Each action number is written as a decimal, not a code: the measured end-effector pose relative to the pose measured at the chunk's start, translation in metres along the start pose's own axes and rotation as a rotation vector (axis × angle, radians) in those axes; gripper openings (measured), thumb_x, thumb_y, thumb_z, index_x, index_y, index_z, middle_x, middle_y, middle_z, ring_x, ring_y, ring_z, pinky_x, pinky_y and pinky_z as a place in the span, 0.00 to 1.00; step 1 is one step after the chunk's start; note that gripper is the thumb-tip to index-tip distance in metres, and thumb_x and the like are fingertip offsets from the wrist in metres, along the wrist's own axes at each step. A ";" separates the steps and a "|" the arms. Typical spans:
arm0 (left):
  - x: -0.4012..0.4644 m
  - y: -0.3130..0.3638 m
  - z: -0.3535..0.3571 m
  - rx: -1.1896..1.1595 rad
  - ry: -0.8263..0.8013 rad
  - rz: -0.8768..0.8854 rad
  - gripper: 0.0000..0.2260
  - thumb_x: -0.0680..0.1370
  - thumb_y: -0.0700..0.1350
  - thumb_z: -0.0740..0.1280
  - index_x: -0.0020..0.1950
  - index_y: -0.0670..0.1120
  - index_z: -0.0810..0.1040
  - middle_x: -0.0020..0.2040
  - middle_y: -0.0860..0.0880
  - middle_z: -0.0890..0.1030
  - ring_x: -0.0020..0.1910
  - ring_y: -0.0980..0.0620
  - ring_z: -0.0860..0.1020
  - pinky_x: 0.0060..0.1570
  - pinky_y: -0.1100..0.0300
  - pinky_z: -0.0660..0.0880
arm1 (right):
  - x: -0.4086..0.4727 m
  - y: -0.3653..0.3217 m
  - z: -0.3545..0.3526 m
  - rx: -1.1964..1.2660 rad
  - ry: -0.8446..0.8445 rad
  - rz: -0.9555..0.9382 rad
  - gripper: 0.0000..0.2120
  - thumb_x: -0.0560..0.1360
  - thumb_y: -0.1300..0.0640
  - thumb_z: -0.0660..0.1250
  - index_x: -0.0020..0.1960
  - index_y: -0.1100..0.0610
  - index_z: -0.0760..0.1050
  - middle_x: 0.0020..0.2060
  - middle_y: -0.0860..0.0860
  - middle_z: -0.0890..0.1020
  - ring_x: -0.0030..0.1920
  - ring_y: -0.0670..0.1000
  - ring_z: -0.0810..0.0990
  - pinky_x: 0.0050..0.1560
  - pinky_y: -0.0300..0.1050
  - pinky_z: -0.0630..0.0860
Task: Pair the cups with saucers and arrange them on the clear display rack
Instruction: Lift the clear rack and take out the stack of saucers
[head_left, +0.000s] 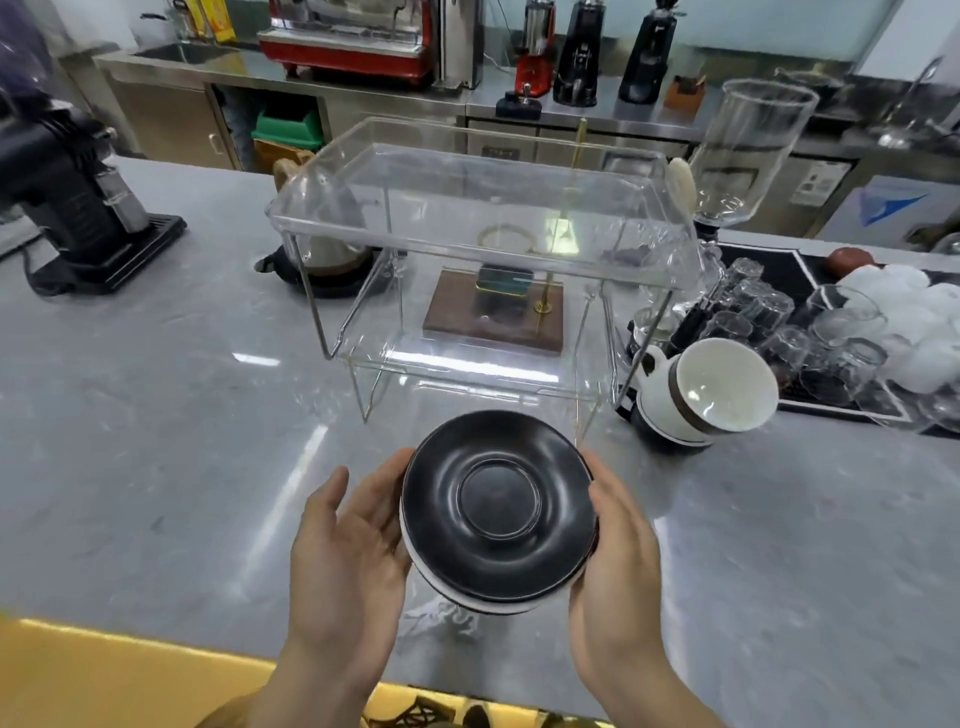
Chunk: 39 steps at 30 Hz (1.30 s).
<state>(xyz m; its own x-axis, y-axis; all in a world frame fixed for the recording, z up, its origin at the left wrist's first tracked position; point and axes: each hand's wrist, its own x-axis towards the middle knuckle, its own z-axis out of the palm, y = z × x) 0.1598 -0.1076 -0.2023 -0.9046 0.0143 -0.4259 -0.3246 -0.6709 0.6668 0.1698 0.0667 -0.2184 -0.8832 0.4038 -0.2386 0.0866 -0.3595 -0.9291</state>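
Observation:
A stack of saucers (498, 506), dark on top with white rims below, is held above the grey counter near its front edge. My left hand (348, 551) cups its left side and my right hand (618, 561) cups its right side. Straight behind stands the clear two-tier display rack (483, 228); both of its shelves hold nothing. To the right of the rack's front leg sits a stack of white cups (701, 397) with dark bands, the top one tilted toward me.
A black grinder (78, 208) stands at the left of the counter (156, 415). A kettle (322, 249) and a wooden-based drip stand (498, 312) sit behind the rack. Several upturned glasses (810, 332) crowd a black mat at the right.

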 end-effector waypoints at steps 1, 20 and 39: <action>-0.001 -0.004 -0.001 0.014 -0.001 -0.014 0.26 0.83 0.58 0.54 0.57 0.43 0.87 0.63 0.44 0.85 0.63 0.46 0.82 0.62 0.48 0.72 | -0.002 0.002 -0.005 -0.014 0.013 0.015 0.17 0.83 0.57 0.58 0.68 0.51 0.77 0.65 0.46 0.81 0.68 0.48 0.77 0.73 0.56 0.69; 0.024 -0.062 0.038 0.054 -0.105 -0.256 0.24 0.82 0.54 0.56 0.57 0.39 0.86 0.62 0.40 0.85 0.59 0.47 0.84 0.59 0.51 0.73 | 0.015 -0.008 -0.090 -0.045 0.219 0.034 0.16 0.83 0.58 0.58 0.63 0.52 0.82 0.60 0.48 0.84 0.65 0.50 0.80 0.72 0.57 0.70; 0.029 -0.160 0.156 0.257 -0.087 -0.325 0.17 0.81 0.39 0.56 0.63 0.39 0.82 0.60 0.44 0.86 0.59 0.50 0.84 0.59 0.53 0.75 | 0.057 -0.049 -0.210 0.015 0.293 0.024 0.14 0.81 0.60 0.60 0.55 0.57 0.84 0.49 0.51 0.86 0.52 0.50 0.83 0.55 0.47 0.75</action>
<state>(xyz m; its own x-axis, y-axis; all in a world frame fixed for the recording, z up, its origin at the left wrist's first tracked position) 0.1428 0.1160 -0.2262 -0.7604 0.2647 -0.5930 -0.6450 -0.4146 0.6420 0.2120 0.2840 -0.2463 -0.7097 0.6202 -0.3342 0.0975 -0.3833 -0.9184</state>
